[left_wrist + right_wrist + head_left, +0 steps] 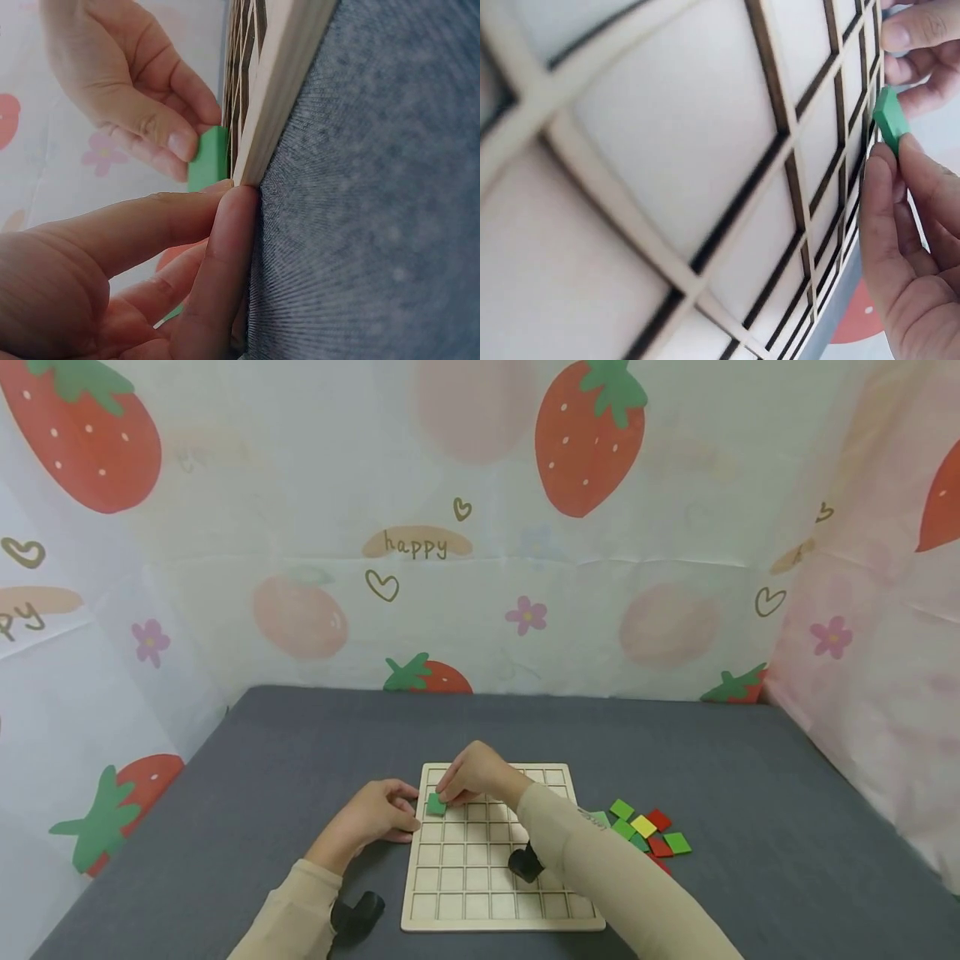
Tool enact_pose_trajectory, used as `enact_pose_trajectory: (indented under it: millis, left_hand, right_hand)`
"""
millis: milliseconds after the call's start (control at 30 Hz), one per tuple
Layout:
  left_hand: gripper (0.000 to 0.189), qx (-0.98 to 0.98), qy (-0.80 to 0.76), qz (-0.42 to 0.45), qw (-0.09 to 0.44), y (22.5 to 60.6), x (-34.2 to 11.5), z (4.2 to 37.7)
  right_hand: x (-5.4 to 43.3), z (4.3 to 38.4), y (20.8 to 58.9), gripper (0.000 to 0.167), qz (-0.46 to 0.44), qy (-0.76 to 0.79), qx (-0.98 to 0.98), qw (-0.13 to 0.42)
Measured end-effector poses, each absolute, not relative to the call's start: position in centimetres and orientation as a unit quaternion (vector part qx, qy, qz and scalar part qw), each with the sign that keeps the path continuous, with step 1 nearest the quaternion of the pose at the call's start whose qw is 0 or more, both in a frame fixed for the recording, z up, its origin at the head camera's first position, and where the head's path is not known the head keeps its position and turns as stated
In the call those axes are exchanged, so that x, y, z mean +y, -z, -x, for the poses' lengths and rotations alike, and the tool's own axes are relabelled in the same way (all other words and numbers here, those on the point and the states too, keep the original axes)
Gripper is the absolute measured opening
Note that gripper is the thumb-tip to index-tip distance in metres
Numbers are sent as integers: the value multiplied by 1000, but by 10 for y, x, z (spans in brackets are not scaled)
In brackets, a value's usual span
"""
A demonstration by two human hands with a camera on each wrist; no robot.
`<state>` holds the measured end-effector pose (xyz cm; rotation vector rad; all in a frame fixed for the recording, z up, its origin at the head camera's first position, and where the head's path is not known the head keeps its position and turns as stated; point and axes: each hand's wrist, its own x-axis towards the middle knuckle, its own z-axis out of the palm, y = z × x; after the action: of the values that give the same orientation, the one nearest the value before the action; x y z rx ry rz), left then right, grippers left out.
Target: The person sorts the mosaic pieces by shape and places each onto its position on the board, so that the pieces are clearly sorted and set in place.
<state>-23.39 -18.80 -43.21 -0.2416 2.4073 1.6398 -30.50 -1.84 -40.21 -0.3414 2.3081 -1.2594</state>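
Note:
In the head view my right hand (480,772) pinches a green square tile (436,805) between thumb and fingers over the upper left of a pale wooden grid board (440,907). The tile (889,120) is tilted in the right wrist view; whether it touches the grid is unclear. My left hand (378,814) rests at the board's left side, and in the left wrist view its fingertips (232,217) touch the board's edge (281,112). Part of the grid is hidden beneath the right forearm.
Loose green, red and yellow tiles, among them a yellow tile (643,827), lie right of the board, partly behind the right sleeve (600,852). Dark grey cloth (300,735) covers the table. A strawberry-print curtain (480,635) stands behind and at both sides.

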Motion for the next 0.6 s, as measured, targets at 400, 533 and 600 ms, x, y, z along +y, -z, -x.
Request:
enact_pose_trajectory:
  millis: [400, 533, 600]
  left_hand:
    - [47, 819, -559, 79, 106, 435, -189, 233]
    - [48, 820, -558, 72, 106, 434, -189, 234]
    - [49, 821, -557, 68, 106, 434, -189, 234]
  right_hand:
    - [-24, 304, 407, 7, 118, 457, 848, 242]
    - [-25, 303, 407, 6, 123, 454, 849, 240]
    - [-26, 303, 407, 6, 128, 452, 851, 237]
